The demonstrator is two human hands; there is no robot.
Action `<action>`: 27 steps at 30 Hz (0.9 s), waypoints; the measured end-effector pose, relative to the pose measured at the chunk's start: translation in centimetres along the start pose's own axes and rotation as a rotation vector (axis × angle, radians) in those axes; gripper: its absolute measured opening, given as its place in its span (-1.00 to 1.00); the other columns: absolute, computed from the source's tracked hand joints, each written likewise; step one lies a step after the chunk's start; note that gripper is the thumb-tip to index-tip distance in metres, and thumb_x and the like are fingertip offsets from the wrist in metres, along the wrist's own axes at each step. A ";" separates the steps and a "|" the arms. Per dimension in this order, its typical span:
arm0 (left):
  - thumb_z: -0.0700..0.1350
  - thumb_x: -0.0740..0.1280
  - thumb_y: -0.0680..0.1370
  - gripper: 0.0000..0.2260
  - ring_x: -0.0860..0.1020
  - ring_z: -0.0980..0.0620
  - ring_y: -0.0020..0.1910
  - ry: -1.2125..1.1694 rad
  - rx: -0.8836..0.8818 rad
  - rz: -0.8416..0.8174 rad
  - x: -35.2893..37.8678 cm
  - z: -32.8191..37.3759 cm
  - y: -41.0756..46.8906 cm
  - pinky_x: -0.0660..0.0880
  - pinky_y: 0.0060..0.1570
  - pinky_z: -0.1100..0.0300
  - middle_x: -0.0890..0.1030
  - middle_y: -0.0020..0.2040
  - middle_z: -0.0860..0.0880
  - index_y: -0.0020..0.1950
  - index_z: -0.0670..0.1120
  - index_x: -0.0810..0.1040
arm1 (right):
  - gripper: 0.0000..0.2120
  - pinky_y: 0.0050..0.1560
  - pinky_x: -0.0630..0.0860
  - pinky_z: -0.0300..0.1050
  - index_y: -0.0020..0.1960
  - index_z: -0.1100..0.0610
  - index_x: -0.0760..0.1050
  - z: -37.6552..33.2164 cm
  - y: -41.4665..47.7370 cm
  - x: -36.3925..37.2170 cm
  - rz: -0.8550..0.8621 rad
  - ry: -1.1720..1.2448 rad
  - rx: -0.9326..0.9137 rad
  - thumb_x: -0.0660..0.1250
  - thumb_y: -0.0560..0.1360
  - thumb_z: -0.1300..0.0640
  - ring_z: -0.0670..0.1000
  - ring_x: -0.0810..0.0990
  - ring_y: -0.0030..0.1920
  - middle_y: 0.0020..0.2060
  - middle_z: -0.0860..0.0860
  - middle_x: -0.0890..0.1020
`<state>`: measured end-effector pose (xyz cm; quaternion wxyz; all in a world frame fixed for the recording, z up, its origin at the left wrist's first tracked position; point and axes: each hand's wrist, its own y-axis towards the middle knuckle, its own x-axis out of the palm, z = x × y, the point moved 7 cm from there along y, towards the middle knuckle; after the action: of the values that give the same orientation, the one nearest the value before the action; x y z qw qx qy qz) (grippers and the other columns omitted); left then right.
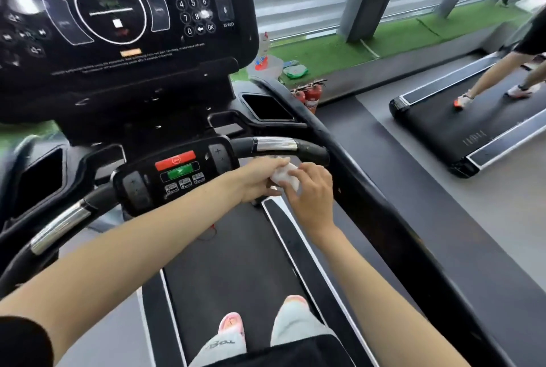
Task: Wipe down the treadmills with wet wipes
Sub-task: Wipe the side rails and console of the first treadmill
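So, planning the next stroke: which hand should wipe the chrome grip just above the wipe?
Probably right: the right hand pinches the wet wipe below that grip, while the left hand reaches across.

Two treadmills (pixel 236 263) (pixel 437 127), two hands (pixel 260 180) (pixel 311 189), one wet wipe (pixel 283 176), two red fire extinguishers (pixel 313 96) (pixel 300 96), one other person (pixel 496 71).
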<state>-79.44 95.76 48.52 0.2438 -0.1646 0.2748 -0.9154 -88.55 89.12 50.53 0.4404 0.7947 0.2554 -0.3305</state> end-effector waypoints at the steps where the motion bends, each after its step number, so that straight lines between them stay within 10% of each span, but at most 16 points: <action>1: 0.03 0.18 0.65 -0.75 0.51 0.07 -0.19 -0.020 -0.009 -0.017 0.0 -0.3 -0.2 0.46 -0.19 0.20 0.58 -0.18 -0.03 -0.08 -0.05 0.56 | -0.86 0.09 0.33 -0.08 -0.15 0.21 0.62 -0.2 0.0 -0.2 0.010 -0.008 -0.024 0.54 0.33 0.22 0.14 0.56 -0.11 -0.15 0.08 0.59; 16: 0.08 0.09 0.66 -0.66 0.44 0.09 -0.34 -0.227 -0.077 0.016 8.4 -2.4 2.1 0.45 -0.29 0.25 0.47 -0.30 -0.01 -0.18 -0.05 0.48 | -0.97 0.04 0.32 -0.10 -0.20 0.15 0.60 4.8 -0.5 -3.6 -0.079 0.081 -0.120 0.42 0.36 0.20 0.08 0.51 -0.15 -0.25 0.03 0.57; 20: 0.08 0.09 0.67 -0.54 0.48 0.07 -0.28 -0.202 -0.057 0.010 9.6 -2.8 2.0 0.43 -0.14 0.19 0.55 -0.35 0.01 -0.34 -0.02 0.55 | -0.87 -0.01 0.42 -0.08 -0.21 0.19 0.60 7.5 -0.4 -3.3 -0.265 0.267 0.104 0.33 0.44 0.15 0.08 0.55 -0.18 -0.25 0.04 0.61; 27: -0.10 0.29 0.58 -0.90 0.51 0.10 -0.24 0.042 0.038 0.289 8.3 -3.7 1.6 0.31 -0.25 0.22 0.60 -0.18 -0.04 -0.05 -0.03 0.60 | -0.92 -0.22 0.48 -0.36 -0.18 0.11 0.58 10.7 -0.6 -2.2 -0.516 0.613 0.436 0.44 0.48 0.14 -0.14 0.60 -0.24 -0.29 -0.06 0.64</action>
<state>-87.39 91.75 46.03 0.3704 -0.0994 0.2831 -0.8791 -93.63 79.88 47.60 0.0702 0.8404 0.4880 -0.2250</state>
